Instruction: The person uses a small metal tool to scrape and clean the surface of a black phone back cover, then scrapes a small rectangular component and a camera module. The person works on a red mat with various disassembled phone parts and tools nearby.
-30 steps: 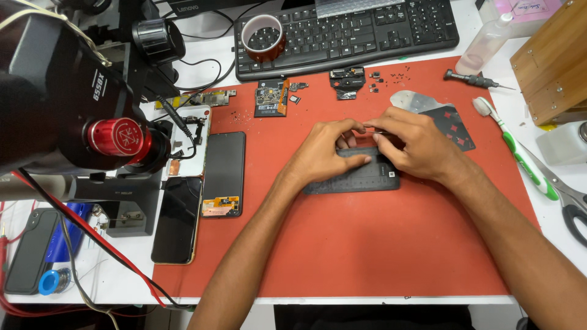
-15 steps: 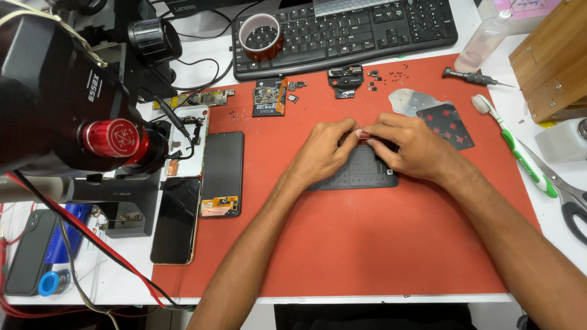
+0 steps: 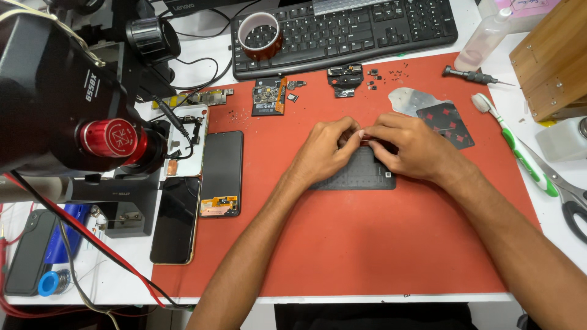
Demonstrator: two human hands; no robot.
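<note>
My left hand (image 3: 325,150) and my right hand (image 3: 408,145) meet fingertip to fingertip over a dark flat phone part (image 3: 361,174) lying on the red work mat (image 3: 379,244). Between the fingertips both hands pinch something small and thin; it is too small to identify. The heels of both hands rest on or just above the dark part, hiding its upper edge.
A black keyboard (image 3: 361,30) and a tape roll (image 3: 259,33) sit at the back. A phone screen (image 3: 222,174) and another phone (image 3: 176,220) lie left, by a microscope (image 3: 73,116). Small boards, screws, a screwdriver (image 3: 474,76), a toothbrush (image 3: 513,146), scissors (image 3: 572,201) and a wooden box (image 3: 550,55) surround the mat.
Both hands have stayed over the dark part, with their fingertips drawn closer together. The view has shifted slightly.
</note>
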